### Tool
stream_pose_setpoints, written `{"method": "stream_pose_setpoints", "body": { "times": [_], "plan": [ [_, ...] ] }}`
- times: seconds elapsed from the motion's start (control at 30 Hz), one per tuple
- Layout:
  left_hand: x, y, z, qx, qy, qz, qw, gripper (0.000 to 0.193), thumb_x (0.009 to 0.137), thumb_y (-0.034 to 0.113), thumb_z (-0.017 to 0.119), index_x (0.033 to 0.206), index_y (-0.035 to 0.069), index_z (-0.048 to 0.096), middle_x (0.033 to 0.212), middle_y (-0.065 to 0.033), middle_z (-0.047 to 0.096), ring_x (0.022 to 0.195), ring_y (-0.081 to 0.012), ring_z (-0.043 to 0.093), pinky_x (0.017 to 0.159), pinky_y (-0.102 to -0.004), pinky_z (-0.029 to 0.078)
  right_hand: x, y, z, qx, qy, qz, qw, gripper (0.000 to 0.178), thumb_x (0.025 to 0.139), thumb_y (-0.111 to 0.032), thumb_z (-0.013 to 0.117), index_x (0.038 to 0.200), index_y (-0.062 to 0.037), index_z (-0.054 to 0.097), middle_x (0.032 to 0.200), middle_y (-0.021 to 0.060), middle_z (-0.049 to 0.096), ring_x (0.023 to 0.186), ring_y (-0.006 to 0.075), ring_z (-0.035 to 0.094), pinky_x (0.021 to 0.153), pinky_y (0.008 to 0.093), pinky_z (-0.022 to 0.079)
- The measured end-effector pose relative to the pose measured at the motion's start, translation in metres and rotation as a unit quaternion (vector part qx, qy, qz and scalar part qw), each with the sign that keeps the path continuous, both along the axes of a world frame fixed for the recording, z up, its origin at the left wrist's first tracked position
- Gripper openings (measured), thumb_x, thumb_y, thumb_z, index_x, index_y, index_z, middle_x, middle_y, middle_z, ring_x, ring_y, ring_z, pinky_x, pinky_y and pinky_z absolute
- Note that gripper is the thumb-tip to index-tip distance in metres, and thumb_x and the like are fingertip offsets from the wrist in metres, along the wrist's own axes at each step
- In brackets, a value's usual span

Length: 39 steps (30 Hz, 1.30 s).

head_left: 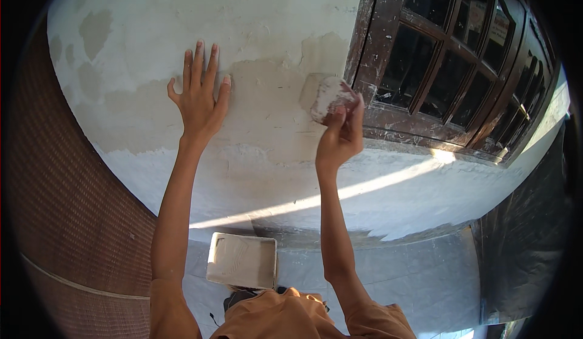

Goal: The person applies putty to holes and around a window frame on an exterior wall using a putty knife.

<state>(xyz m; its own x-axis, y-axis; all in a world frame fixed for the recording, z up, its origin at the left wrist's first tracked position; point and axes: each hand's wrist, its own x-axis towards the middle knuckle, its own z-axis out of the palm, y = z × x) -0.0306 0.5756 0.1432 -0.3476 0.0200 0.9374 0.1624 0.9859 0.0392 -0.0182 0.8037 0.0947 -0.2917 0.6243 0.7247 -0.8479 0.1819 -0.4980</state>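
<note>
My left hand (200,105) is spread against the plastered wall (267,102), fingers pointing up. In my right hand (340,142) is a flat putty scraper (332,98), dark reddish and smeared with whitish filler. Its blade is at the wall surface beside the window frame, next to a darker, damp-looking patch of filler. Thumb and fingers close around the scraper's right edge. Beige filler covers much of the wall's middle, with lighter, bare-looking paint lower down.
A brown wooden window (452,54) with dark panes borders the right side. Below, a white rectangular tray (275,263) of beige filler stands on a grey-blue floor sheet (413,278). Woven brown matting (79,205) curves along the left; dark sheeting (516,248) hangs at right.
</note>
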Motion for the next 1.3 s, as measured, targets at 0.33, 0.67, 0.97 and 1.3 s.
{"method": "stream_pose_setpoints", "body": {
  "times": [0.33,0.67,0.97,1.3],
  "plan": [
    [0.002,0.003,0.002,-0.012,0.009,-0.003,1.0,0.056,0.095,0.036,0.045,0.149,0.025,0.036,0.159,-0.003,0.025,0.145,-0.0253,0.024,0.107,-0.0603,0.007,0.002,-0.032,0.004,0.133,-0.05,0.08,0.987,0.038,0.092,0.002,0.061,0.129,0.0023,0.057,0.102,0.0071,0.067,0.084,0.0039,0.055,0.07,0.0165,0.045],
    [0.011,-0.022,-0.008,-0.012,0.02,-0.066,0.998,0.055,0.095,0.036,0.046,0.148,0.026,0.037,0.158,-0.0035,0.026,0.143,-0.0253,0.027,0.105,-0.0605,0.015,0.057,0.018,-0.003,0.018,-0.032,0.009,0.999,0.043,0.098,-0.007,0.054,0.139,0.0029,0.044,0.125,0.0176,0.058,0.108,0.0219,0.06,0.083,0.0329,0.056],
    [0.094,-0.102,-0.16,0.307,-0.04,-0.283,0.908,0.051,0.093,0.022,0.053,0.14,0.009,0.041,0.142,-0.0181,0.039,0.135,-0.0357,0.035,0.107,-0.0518,0.028,0.148,-0.091,-0.117,0.029,-0.209,0.0,0.978,0.045,0.097,-0.005,0.055,0.138,0.0065,0.043,0.127,0.0246,0.055,0.111,0.0277,0.06,0.083,0.0378,0.058],
    [0.22,-0.198,-0.403,0.759,-0.423,-0.104,0.484,0.055,0.096,0.038,0.048,0.143,0.013,0.036,0.146,-0.0077,0.039,0.134,-0.0243,0.035,0.106,-0.0394,0.03,0.253,-0.187,-0.295,0.064,-0.464,0.061,0.881,0.04,0.095,-0.002,0.057,0.134,0.0028,0.05,0.117,0.0202,0.064,0.099,0.0232,0.066,0.077,0.0333,0.06]
  ]
}}
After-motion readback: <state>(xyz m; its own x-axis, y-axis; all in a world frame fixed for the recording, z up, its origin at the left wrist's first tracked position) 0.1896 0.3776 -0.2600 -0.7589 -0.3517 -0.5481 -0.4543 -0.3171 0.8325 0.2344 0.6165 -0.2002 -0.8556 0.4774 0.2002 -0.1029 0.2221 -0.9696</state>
